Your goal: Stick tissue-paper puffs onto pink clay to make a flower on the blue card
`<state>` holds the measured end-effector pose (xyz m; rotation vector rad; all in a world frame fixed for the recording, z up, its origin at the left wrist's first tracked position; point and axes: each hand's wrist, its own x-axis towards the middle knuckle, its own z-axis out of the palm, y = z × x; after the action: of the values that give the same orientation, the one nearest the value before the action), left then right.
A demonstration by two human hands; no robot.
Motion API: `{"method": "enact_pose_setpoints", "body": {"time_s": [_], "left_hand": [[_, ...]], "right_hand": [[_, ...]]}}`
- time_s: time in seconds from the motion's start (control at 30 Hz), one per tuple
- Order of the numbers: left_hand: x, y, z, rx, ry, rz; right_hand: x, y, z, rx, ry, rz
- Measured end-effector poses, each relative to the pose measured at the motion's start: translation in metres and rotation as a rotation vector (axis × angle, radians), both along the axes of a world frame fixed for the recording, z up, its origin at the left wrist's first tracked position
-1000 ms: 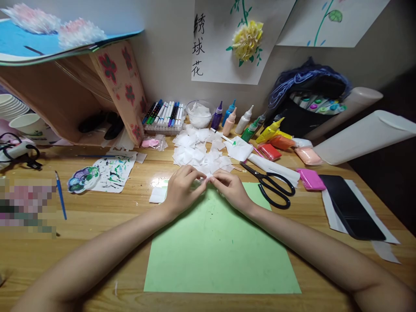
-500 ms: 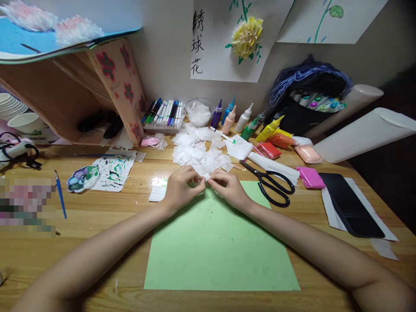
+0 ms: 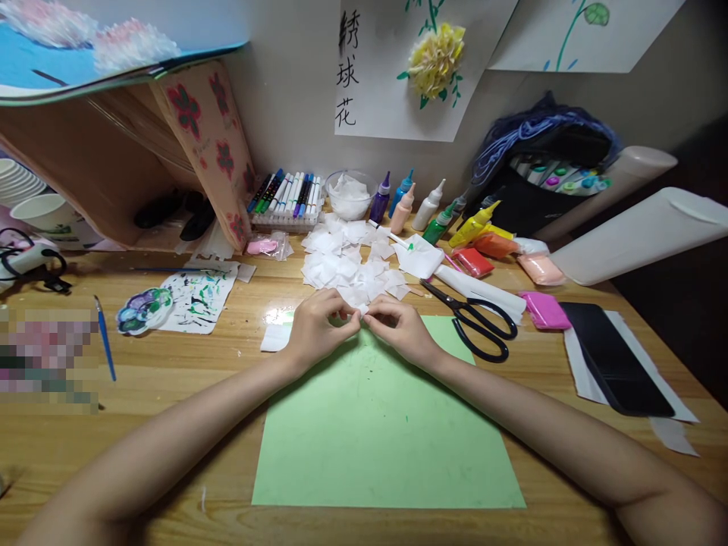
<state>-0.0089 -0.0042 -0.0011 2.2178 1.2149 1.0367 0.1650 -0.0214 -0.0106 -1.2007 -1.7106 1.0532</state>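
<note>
In the head view, the left hand (image 3: pixel 321 322) and right hand (image 3: pixel 403 327) nearly meet above the far edge of a green paper sheet (image 3: pixel 387 432) on the wooden worktop (image 3: pixel 171 364). Thumb and index fingers of each pinch a small white paper piece (image 3: pixel 365 309) between them. Just beyond lies a heap of white paper squares (image 3: pixel 333 265), with black-handled scissors (image 3: pixel 483 312) to the right, one handle loop near the sheet's corner, and a clear bowl (image 3: pixel 348 215) of white paper behind.

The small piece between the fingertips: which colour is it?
The piece is white, in the head view.
</note>
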Motion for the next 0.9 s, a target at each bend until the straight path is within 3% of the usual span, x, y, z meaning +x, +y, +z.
{"method": "enact_pose_setpoints", "body": {"time_s": [0.9], "left_hand": [[-0.0006, -0.0003, -0.0009, 0.029, -0.014, -0.04]], "right_hand": [[0.0012, 0.0001, -0.0006, -0.009, 0.048, -0.008]]}}
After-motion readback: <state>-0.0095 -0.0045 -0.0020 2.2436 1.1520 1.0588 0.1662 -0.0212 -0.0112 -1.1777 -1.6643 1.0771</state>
